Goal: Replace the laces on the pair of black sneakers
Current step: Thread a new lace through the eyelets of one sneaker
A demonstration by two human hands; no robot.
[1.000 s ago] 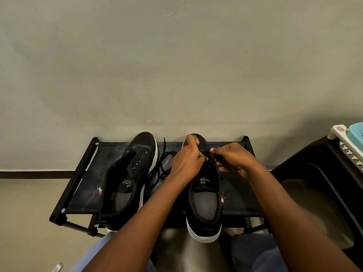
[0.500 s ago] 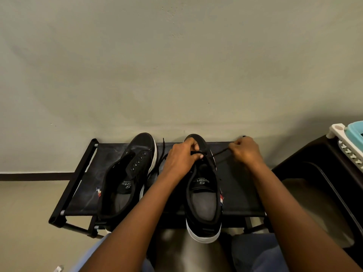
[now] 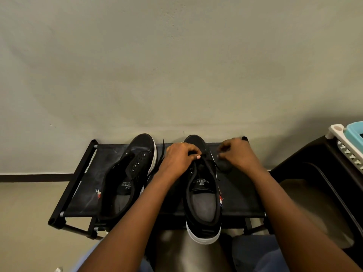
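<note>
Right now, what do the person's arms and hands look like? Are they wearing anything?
Both arms are bare up to the frame's lower edge: no sleeves, gloves or watch show. The left hand seems to have a small gold-coloured ring on one finger. The right hand shows nothing worn. Blue trouser fabric shows beneath the arms.

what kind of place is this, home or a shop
Most likely a home, perhaps an entryway or utility corner. A low black shoe rack stands against a plain painted wall and holds two black sneakers. At the right edge, a plastic basket rests on a dark stand.
</note>
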